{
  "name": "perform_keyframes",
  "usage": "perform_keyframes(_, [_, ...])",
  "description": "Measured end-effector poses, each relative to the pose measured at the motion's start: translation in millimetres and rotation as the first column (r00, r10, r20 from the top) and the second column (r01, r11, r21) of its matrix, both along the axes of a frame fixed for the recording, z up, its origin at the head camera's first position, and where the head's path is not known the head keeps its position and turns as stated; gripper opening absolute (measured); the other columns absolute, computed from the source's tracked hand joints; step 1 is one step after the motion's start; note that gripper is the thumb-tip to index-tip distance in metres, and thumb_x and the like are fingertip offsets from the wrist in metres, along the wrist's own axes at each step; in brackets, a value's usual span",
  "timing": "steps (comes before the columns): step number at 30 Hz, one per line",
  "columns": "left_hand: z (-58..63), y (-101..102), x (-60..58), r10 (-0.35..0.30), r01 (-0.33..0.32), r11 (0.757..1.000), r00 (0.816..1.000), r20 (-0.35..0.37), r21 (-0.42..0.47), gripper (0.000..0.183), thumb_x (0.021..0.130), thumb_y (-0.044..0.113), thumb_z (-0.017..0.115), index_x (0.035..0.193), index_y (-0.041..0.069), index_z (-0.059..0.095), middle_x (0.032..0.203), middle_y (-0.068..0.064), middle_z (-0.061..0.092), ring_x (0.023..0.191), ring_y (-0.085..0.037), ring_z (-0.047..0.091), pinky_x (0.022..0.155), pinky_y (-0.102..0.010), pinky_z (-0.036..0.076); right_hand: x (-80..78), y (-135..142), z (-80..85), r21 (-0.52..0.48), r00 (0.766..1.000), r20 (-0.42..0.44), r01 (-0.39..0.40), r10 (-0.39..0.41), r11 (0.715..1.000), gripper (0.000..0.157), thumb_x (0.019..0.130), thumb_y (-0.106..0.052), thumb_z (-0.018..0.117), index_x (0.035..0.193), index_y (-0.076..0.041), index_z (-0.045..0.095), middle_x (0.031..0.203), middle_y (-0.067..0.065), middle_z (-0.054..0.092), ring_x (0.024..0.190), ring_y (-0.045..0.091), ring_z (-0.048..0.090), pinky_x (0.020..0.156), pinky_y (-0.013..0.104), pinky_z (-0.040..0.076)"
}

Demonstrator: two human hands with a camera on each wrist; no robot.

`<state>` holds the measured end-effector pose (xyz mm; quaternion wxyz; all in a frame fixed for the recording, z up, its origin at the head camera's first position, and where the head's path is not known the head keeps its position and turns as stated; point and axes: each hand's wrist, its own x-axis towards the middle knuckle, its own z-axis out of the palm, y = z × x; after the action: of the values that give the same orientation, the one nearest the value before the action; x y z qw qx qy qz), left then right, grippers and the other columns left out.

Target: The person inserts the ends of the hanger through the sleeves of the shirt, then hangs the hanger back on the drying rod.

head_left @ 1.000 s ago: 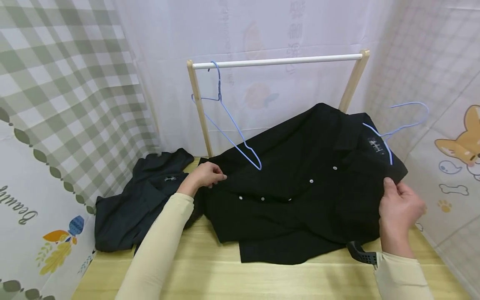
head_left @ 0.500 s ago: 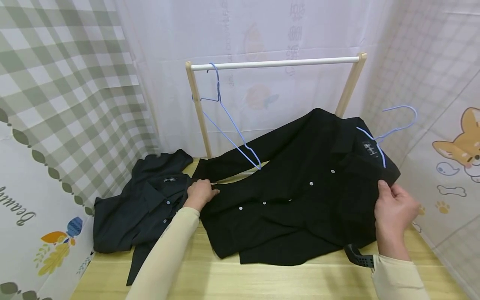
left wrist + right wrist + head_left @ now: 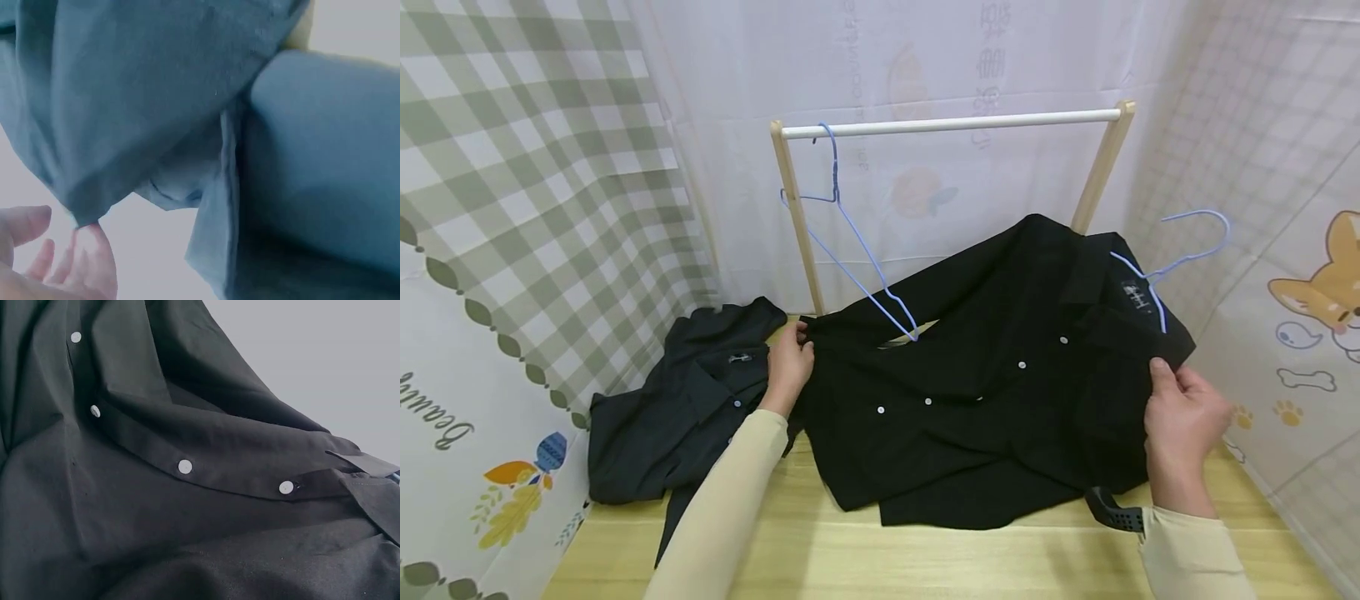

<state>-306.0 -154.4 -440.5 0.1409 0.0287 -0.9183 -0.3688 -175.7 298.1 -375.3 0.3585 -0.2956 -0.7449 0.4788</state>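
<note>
A black button-up shirt (image 3: 992, 400) with white buttons spreads across the table, its collar end raised at the right. A blue wire hanger (image 3: 1195, 258) sits inside that collar, hook sticking out. My right hand (image 3: 1186, 412) pinches the shirt's shoulder edge below the hanger, thumb on top; the right wrist view shows only the shirt front and its buttons (image 3: 185, 467). My left hand (image 3: 788, 362) is at the shirt's far left end, by the sleeve. In the left wrist view its thumb stands apart from the fingers (image 3: 94, 256), whose tips touch a corner of dark cloth (image 3: 84, 209).
Behind the shirt stands a rack with a white rail (image 3: 955, 125) and wooden posts. A second blue hanger (image 3: 857, 233) hangs at its left end, its lower corner overlapping the shirt. Another dark shirt (image 3: 692, 408) lies crumpled at the left. Printed curtains (image 3: 542, 183) enclose the table (image 3: 850, 558).
My left hand let go of the cloth, moved left and toward me, then reached up to the sleeve end. A gap opened between sleeve and body, then narrowed. My right hand shifted slightly left with the collar.
</note>
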Motion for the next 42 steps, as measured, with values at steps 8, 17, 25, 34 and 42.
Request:
perform_keyframes(8, [-3.4,37.3,45.0,-0.568,0.528,0.784,0.822,-0.035,-0.325,0.007,0.091,0.011,0.073,0.098,0.012,0.073,0.093,0.000,0.064,0.084,-0.015,0.060,0.075,-0.033,0.050,-2.6,-4.2,-0.3,-0.045,0.999,0.022,-0.033,0.034,0.998,0.049,0.096,-0.036,0.064,0.055,-0.011,0.055,0.048,-0.008,0.036,0.057,0.014,0.035,0.044,0.027,0.023])
perform_keyframes(17, [-28.2,93.5,120.9,-0.773,0.761,0.141,0.484,0.409,-0.633,0.041,0.080,0.062,0.074,0.109,0.033,0.072,0.093,0.012,0.055,0.084,-0.004,0.051,0.071,-0.020,0.043,-3.9,-4.3,-1.5,-0.072,0.998,0.049,-0.042,0.046,0.997,0.049,0.097,-0.039,0.063,0.058,-0.008,0.057,0.050,-0.004,0.037,0.057,0.016,0.036,0.043,0.028,0.024])
perform_keyframes(25, [-40.9,96.6,129.0,-0.865,0.523,0.136,0.477,0.157,-0.842,0.002,0.086,0.036,0.075,0.087,0.035,0.073,0.085,0.010,0.054,0.076,-0.007,0.051,0.057,-0.022,0.032,-7.1,-3.2,-6.3,-0.041,0.998,0.055,-0.038,0.040,0.998,0.049,0.097,-0.039,0.062,0.059,-0.008,0.057,0.049,-0.007,0.037,0.057,0.015,0.036,0.043,0.027,0.024])
perform_keyframes(34, [16.6,43.7,93.2,-0.756,0.460,0.624,0.558,-0.341,-0.631,0.007,0.092,0.011,0.070,0.098,0.014,0.072,0.096,0.001,0.067,0.089,-0.017,0.062,0.069,-0.032,0.048,-10.6,-2.6,-6.8,-0.046,0.998,0.046,-0.040,0.042,0.998,0.049,0.097,-0.037,0.062,0.058,-0.008,0.056,0.048,-0.010,0.036,0.057,0.014,0.036,0.044,0.026,0.024])
perform_keyframes(42, [37.5,-47.5,83.7,-0.537,0.271,0.814,0.687,-0.489,-0.514,0.015,0.085,-0.001,0.074,0.097,0.008,0.072,0.097,-0.008,0.068,0.091,-0.029,0.063,0.077,-0.046,0.050,-12.3,-1.5,-10.9,-0.038,0.999,0.035,-0.039,0.040,0.999,0.051,0.096,-0.037,0.063,0.053,-0.013,0.052,0.047,-0.010,0.035,0.054,0.013,0.035,0.044,0.027,0.023])
